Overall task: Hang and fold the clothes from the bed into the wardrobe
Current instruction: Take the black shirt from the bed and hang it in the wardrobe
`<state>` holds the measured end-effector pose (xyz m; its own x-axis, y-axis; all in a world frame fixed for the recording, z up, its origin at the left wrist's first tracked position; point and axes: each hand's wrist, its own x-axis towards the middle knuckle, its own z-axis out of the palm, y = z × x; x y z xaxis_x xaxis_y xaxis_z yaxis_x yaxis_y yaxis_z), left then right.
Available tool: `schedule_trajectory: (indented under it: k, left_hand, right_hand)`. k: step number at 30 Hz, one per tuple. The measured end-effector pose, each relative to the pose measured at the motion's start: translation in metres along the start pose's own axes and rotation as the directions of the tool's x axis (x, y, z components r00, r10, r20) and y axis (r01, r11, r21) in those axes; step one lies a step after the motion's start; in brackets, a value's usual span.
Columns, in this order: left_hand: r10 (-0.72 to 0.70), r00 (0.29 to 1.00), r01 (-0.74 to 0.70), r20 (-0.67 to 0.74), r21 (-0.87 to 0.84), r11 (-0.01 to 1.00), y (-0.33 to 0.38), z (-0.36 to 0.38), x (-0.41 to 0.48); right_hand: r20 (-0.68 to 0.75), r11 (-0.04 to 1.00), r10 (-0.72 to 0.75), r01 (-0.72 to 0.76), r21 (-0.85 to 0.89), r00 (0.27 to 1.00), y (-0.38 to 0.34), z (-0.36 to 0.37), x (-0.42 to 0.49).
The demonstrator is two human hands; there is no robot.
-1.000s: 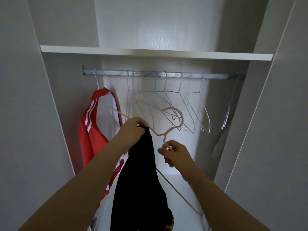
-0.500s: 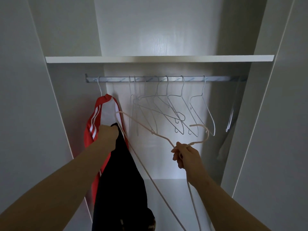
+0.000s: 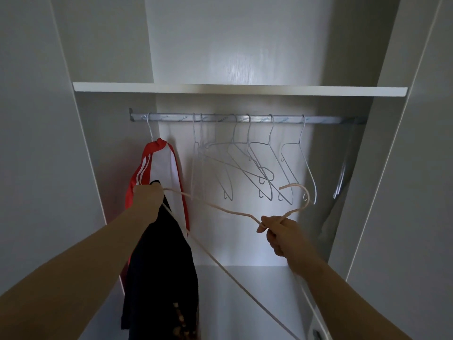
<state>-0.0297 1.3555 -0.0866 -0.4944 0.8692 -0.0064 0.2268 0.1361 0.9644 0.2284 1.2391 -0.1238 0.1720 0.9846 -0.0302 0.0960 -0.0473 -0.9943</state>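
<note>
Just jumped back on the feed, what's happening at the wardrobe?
A person is dressing a pale hanger with a dark garment. The left hand grips the garment's top together with one hanger arm; the right hand pinches the hanger's neck, below the hook. It is not on the rail yet, where a red-and-white top and several empty hangers hang.

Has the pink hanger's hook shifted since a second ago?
Yes: the pink hanger swung right, its hook now before the rightmost grey hanger on the rail.

Metal rail (image 3: 245, 118), wire hangers (image 3: 257, 168); matt dark cloth garment (image 3: 161, 266).
</note>
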Motion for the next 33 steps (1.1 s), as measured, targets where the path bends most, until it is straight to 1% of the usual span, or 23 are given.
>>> schedule_trajectory:
  k: [1, 2, 4, 5, 6, 8, 10, 12, 14, 17, 18, 19, 20, 21, 22, 23, 24, 25, 26, 28, 29, 31, 33]
  left_hand:
    - [0.092, 0.996, -0.091, -0.007, 0.111, 0.990, -0.002, 0.000, -0.001]
    - [0.216, 0.976, -0.216, 0.032, 0.252, 0.943, -0.006, 0.000, -0.003]
    - [0.419, 0.888, -0.458, 0.189, 0.430, 0.778, -0.010, 0.003, -0.011]
    - [0.485, 0.832, -0.553, 0.269, 0.470, 0.688, -0.012, 0.005, -0.016]
    - [0.521, 0.785, -0.618, 0.335, 0.478, 0.624, -0.011, 0.008, -0.021]
    - [0.545, 0.721, -0.692, 0.427, 0.439, 0.572, -0.013, 0.014, -0.033]
    - [0.521, 0.690, -0.714, 0.502, 0.354, 0.604, -0.014, 0.020, -0.046]
    - [0.465, 0.681, -0.676, 0.565, 0.242, 0.696, -0.014, 0.025, -0.061]
    - [0.420, 0.657, -0.639, 0.626, 0.167, 0.751, -0.012, 0.032, -0.077]
    - [0.411, 0.617, -0.601, 0.671, 0.065, 0.796, -0.011, 0.041, -0.096]
    - [0.421, 0.602, -0.602, 0.679, 0.040, 0.797, -0.010, 0.041, -0.099]
    - [0.454, 0.571, -0.654, 0.684, 0.045, 0.755, -0.010, 0.039, -0.100]
    - [0.516, 0.515, -0.767, 0.685, 0.099, 0.634, -0.010, 0.036, -0.097]
    - [0.600, 0.428, -0.881, 0.676, 0.163, 0.444, -0.010, 0.034, -0.092]
    - [0.672, 0.309, -0.951, 0.672, 0.211, 0.227, -0.012, 0.033, -0.085]
    - [0.702, 0.209, -0.970, 0.681, 0.235, 0.060, -0.013, 0.032, -0.078]
    - [0.690, 0.163, -0.969, 0.705, 0.246, -0.022, -0.012, 0.031, -0.073]
    - [0.664, 0.148, -0.972, 0.733, 0.233, -0.040, -0.011, 0.031, -0.069]
    - [0.631, 0.149, -0.979, 0.762, 0.205, -0.017, -0.011, 0.031, -0.065]
    - [0.560, 0.183, -0.982, 0.808, 0.177, 0.065, -0.012, 0.033, -0.062]
    - [0.553, 0.202, -0.979, 0.809, 0.186, 0.086, -0.012, 0.034, -0.062]
    - [0.609, 0.227, -0.973, 0.760, 0.207, 0.104, -0.013, 0.036, -0.065]
    - [0.696, 0.263, -0.961, 0.669, 0.244, 0.129, -0.010, 0.038, -0.068]
  right_hand:
    - [0.006, 1.000, 0.002, -0.002, -0.004, 1.000, 0.000, -0.001, 0.000]
    - [0.007, 1.000, 0.002, -0.002, -0.012, 1.000, 0.001, -0.001, 0.000]
    - [0.020, 0.999, -0.011, 0.012, -0.050, 1.000, 0.002, 0.001, 0.000]
    - [0.036, 0.997, -0.019, 0.021, -0.072, 0.999, 0.002, 0.004, 0.000]
    - [0.053, 0.996, -0.023, 0.027, -0.086, 0.998, 0.002, 0.008, 0.000]
    - [0.074, 0.996, -0.018, 0.024, -0.090, 0.997, 0.002, 0.017, 0.001]
    - [0.078, 0.996, -0.014, 0.020, -0.088, 0.997, 0.002, 0.023, 0.001]
    - [0.067, 0.996, -0.014, 0.020, -0.088, 0.998, 0.001, 0.027, 0.001]
    - [0.057, 0.996, -0.016, 0.021, -0.087, 0.998, -0.002, 0.033, 0.001]
    - [0.022, 0.998, -0.010, 0.011, -0.062, 1.000, -0.005, 0.041, 0.002]
    - [-0.001, 0.999, -0.008, 0.008, -0.038, 1.000, -0.006, 0.041, 0.002]
    - [-0.021, 1.000, -0.011, 0.010, -0.016, 1.000, -0.006, 0.040, 0.002]
    - [-0.037, 1.000, -0.018, 0.018, 0.000, 0.999, -0.006, 0.037, 0.003]
    - [-0.049, 1.000, -0.028, 0.028, 0.008, 0.998, -0.006, 0.035, 0.003]
    - [-0.061, 0.999, -0.037, 0.037, 0.007, 0.997, -0.006, 0.033, 0.004]
    - [-0.075, 0.999, -0.045, 0.046, 0.004, 0.996, -0.005, 0.030, 0.004]
    - [-0.092, 0.999, -0.050, 0.050, 0.001, 0.994, -0.004, 0.029, 0.005]
    - [-0.110, 0.999, -0.053, 0.054, 0.000, 0.992, -0.003, 0.027, 0.005]
    - [-0.119, 0.998, -0.059, 0.059, -0.003, 0.991, -0.002, 0.026, 0.004]
    - [-0.097, 0.995, -0.094, 0.091, -0.035, 0.991, 0.001, 0.025, 0.002]
    - [-0.084, 0.992, -0.121, 0.116, -0.058, 0.989, 0.002, 0.025, 0.001]
    - [-0.122, 0.979, -0.189, 0.178, -0.099, 0.974, -0.002, 0.026, 0.000]
    - [-0.231, 0.947, -0.310, 0.276, -0.167, 0.922, -0.010, 0.027, 0.001]
